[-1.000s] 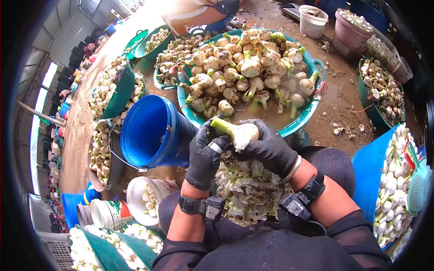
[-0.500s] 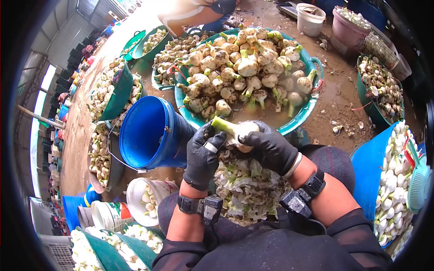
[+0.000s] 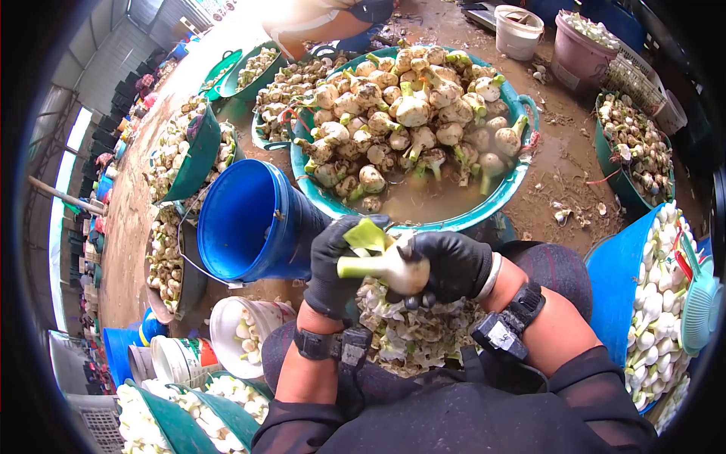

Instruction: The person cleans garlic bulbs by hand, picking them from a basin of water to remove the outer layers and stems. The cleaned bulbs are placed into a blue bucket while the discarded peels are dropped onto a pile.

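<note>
Between my hands is a garlic bulb (image 3: 408, 274), white and smooth, its cut green stem pointing left. A strip of green-white outer skin (image 3: 367, 236) stands away from it above the stem. My left hand (image 3: 331, 261), in a black glove, is closed on this skin beside the stem. My right hand (image 3: 457, 265), gloved too, is closed round the right side of the bulb; its fingertips are partly hidden. Below the hands lies a heap of peeled skins (image 3: 416, 325). Just beyond is a green tub (image 3: 454, 223) with muddy garlic bulbs (image 3: 412, 113) heaped in murky water.
A blue bucket (image 3: 242, 219) tilts at the left of my hands. White buckets (image 3: 227, 333) and green tubs of garlic stand lower left. At the right, a blue container (image 3: 616, 280) holds peeled garlic and a green strainer (image 3: 697, 310). Another person's leg (image 3: 321, 30) shows beyond the tub.
The bulb has turned, its stem now level and lower. A strip of outer skin has come away from it, and a whiter surface shows. Both hands have moved slightly down.
</note>
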A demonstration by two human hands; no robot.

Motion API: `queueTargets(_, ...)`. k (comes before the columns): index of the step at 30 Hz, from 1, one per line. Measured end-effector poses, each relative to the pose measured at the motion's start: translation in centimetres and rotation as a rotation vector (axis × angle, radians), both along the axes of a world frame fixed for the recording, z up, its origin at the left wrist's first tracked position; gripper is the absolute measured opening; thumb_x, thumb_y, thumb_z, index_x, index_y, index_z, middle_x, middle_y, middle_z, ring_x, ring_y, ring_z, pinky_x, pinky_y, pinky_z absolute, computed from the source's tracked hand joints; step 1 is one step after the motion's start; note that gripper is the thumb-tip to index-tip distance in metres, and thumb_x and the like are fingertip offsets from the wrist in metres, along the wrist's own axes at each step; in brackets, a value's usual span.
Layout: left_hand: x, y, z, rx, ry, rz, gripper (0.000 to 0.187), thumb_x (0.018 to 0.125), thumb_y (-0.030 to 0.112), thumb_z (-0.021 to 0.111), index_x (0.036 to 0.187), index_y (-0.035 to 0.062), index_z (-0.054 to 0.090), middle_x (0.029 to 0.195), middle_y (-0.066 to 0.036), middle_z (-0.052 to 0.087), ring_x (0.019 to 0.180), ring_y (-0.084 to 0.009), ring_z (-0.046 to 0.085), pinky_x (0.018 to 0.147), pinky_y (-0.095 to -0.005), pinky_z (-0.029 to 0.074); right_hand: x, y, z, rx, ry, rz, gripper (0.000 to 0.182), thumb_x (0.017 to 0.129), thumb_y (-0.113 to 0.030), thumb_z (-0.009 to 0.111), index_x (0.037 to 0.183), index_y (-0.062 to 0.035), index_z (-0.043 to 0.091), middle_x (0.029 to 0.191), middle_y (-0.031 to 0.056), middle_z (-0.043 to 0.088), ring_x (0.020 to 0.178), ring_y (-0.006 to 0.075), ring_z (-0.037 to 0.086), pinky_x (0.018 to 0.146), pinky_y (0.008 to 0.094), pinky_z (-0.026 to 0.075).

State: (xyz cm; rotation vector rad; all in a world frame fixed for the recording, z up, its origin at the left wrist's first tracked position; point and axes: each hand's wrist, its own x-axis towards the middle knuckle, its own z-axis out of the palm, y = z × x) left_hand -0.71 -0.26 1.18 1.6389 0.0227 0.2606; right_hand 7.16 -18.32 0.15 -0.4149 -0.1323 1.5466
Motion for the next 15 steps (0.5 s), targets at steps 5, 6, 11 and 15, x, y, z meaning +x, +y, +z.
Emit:
queueTargets(5,0.1,-0.6,0.7,-0.273,0.103,0.04,0.05,0.081,-0.001,0.064,0.128,-0.0002,0.047,0.113,-0.01,0.061,0.102,-0.0171,0.058,0.09,-0.0301,0.047,-0.6,0.4,0.9,0.072,-0.154,-0.267,0.04,0.081,-0.021,0.063,0.113,-0.0009,0.052,0.096,0.0108,0.062,0.082,0.0194,0.063,0.07,0.033,0.055)
queueTargets(6,-0.1,0.2,1.1,-0.054,0.083,-0.017,0.054,0.085,0.001,0.059,0.135,-0.0019,0.039,0.116,-0.011,0.059,0.105,-0.0186,0.057,0.092,-0.0313,0.046,0.1,0.3,0.0,0.002,-0.238,-0.286,0.041,0.079,-0.019,0.062,0.115,-0.0027,0.051,0.096,0.0086,0.06,0.08,0.0169,0.061,0.068,0.0297,0.053)
queueTargets(11,-0.5,-0.4,1.0,-0.409,0.176,-0.081,0.045,0.082,0.007,0.064,0.124,-0.0013,0.049,0.111,-0.01,0.06,0.098,-0.0167,0.058,0.083,-0.0274,0.048,0.2,1.3,0.4,0.017,-0.212,-0.361,0.038,0.086,-0.024,0.058,0.118,-0.0054,0.05,0.098,0.0067,0.059,0.08,0.0156,0.06,0.068,0.0287,0.053)
queueTargets(15,-0.2,-0.5,1.3,0.118,0.152,0.03,0.036,0.078,0.01,0.07,0.111,0.0006,0.057,0.094,-0.006,0.064,0.084,-0.0142,0.061,0.074,-0.0268,0.05,0.1,1.8,-1.8,-0.083,-0.277,-0.443,0.035,0.091,-0.023,0.055,0.121,-0.0046,0.049,0.104,0.0063,0.059,0.085,0.014,0.06,0.073,0.0273,0.052)
